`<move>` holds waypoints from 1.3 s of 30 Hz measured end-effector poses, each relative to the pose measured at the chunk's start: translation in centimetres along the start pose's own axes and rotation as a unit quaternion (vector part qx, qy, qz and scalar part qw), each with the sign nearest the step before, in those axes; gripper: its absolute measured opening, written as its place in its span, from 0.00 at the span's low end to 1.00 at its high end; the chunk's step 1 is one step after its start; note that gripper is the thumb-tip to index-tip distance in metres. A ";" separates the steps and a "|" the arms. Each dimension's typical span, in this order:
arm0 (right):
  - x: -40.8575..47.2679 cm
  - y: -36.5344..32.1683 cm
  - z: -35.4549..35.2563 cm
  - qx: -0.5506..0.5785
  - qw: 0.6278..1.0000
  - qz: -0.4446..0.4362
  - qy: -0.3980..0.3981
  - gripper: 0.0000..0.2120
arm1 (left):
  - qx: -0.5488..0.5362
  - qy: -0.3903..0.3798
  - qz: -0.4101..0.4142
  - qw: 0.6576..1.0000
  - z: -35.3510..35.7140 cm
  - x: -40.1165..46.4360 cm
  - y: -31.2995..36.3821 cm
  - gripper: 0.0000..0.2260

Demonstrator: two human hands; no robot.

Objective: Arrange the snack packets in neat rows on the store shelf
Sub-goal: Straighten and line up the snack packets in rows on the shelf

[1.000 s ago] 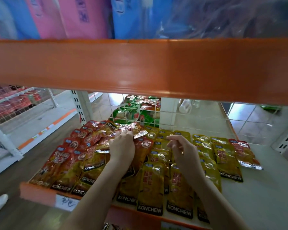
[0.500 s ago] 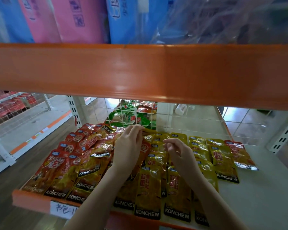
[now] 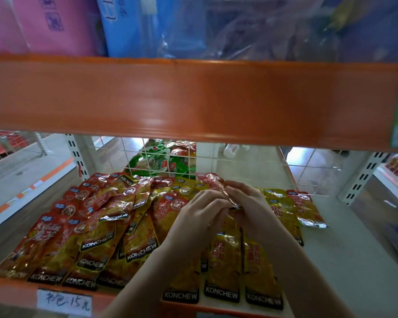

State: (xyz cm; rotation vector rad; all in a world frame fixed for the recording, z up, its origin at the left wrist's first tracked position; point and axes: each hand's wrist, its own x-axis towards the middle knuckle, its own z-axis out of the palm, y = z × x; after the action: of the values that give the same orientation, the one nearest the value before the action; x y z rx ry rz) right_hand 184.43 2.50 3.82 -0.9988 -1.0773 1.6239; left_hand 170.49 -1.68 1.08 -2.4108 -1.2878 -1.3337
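Both hands meet above the middle of the shelf (image 3: 345,260). The left hand (image 3: 200,216) and right hand (image 3: 251,203) each have fingers curled onto one red packet (image 3: 213,182), pinching its near end between them; the packet is lifted off the pile and tilts up and away toward the shelf's back edge. Below the hands, yellow packets (image 3: 223,260) lie flat in overlapping rows that run from the front edge back, their black KONCHEW bands toward the front. More yellow ones sit to the right, and the last packet (image 3: 308,210) on that side is red-topped and lies slightly skewed beside bare shelf. Toward the left edge, red packets (image 3: 62,230) overlap in looser rows, several tilted across each other near the back. A handwritten price tag (image 3: 64,302) is fixed on the front lip at the left. A wire grid (image 3: 239,161) stands along the back edge, with green packets (image 3: 156,161) behind it. An orange beam (image 3: 193,99) crosses overhead, with pink and blue packs above it.
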 end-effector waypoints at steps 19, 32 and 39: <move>-6.2 0.1 -9.0 -0.543 0.823 -0.164 0.039 0.33 | -0.247 0.001 -0.467 0.849 7.1 4.7 5.3 0.15; -7.6 -0.1 -14.6 -0.575 0.762 -0.290 0.071 0.16 | -0.315 0.005 -0.426 0.848 11.2 5.1 8.6 0.10; -6.7 -0.2 -16.2 -0.560 0.755 -0.312 0.139 0.14 | -0.207 -0.008 -0.315 0.926 11.4 4.7 9.0 0.07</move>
State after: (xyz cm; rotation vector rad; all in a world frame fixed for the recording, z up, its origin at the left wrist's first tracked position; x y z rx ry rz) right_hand 201.32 -0.57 0.20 -1.3191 -1.9404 0.1359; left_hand 185.54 0.64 0.18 -2.3307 -2.0895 -1.9069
